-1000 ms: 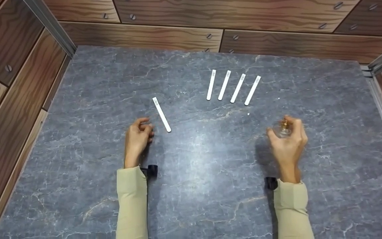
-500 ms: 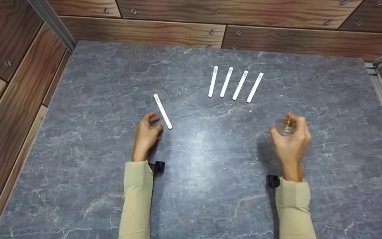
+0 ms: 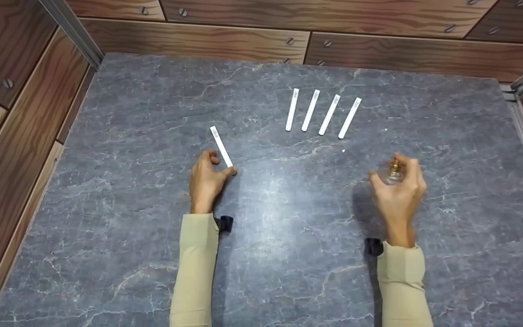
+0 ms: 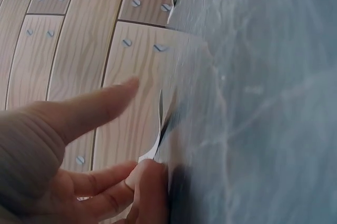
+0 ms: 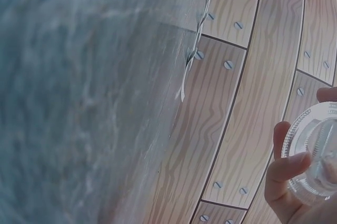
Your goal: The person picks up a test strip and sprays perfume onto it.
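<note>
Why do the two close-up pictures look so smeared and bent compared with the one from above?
Head view: sharp and evenly lit, with a pale glare patch on the grey tabletop and soft shadows beside both arms. Left wrist view: the left hand is too close, so it blurs. Right wrist view: the tabletop smears, and the clear bottle is cut off by the frame edge.

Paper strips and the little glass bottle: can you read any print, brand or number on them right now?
Lone paper strip at the left hand: small grey print at its far end, too blurred to read.
Four paper strips in a row: the same grey marks near their far ends, too small to read.
Glass bottle in the right hand: no readable text; raised marks on its base are illegible.
</note>
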Tool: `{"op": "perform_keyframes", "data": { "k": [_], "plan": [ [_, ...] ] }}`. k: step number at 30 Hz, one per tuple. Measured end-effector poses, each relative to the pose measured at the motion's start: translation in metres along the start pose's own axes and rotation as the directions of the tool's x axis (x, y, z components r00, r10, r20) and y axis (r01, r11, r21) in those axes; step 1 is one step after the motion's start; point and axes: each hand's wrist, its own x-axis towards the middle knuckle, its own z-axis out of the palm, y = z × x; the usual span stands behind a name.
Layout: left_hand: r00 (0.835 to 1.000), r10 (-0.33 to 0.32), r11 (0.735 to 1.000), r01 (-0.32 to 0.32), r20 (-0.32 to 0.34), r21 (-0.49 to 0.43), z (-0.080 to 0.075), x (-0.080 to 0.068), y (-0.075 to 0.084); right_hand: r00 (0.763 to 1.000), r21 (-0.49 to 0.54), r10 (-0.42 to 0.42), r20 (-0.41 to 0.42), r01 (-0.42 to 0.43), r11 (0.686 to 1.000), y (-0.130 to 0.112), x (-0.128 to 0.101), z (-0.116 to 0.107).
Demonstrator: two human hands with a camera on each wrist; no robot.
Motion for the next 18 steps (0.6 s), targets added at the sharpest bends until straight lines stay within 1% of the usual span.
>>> {"op": "perform_keyframes", "data": {
  "k": [5,8,13,18],
  "plan": [
    [0.999,0.032,0.999,-0.032,-0.018,-0.008,0.0004,-0.0014,-0.0022,1.000,-0.009,0.014,0.006,-0.014,1.000,0.0006,-0.0015,0.0003],
    [0.999,0.035,0.999,-0.035,-0.023,-0.004,-0.0007,-0.0026,-0.0015,1.000,-0.008,0.019,0.007,-0.019,1.000,0.0007,-0.0022,0.0002],
    [1.000,0.018,0.999,-0.018,0.000,0.029,-0.0008,-0.0041,0.0016,1.000,-0.004,0.017,0.011,-0.017,1.000,0.0003,-0.0017,0.0001],
    [0.999,0.042,0.996,-0.040,-0.026,0.085,-0.0014,-0.0042,0.0024,1.000,0.002,0.014,0.012,-0.014,1.000,0.0007,-0.0014,0.0005]
  ]
}}
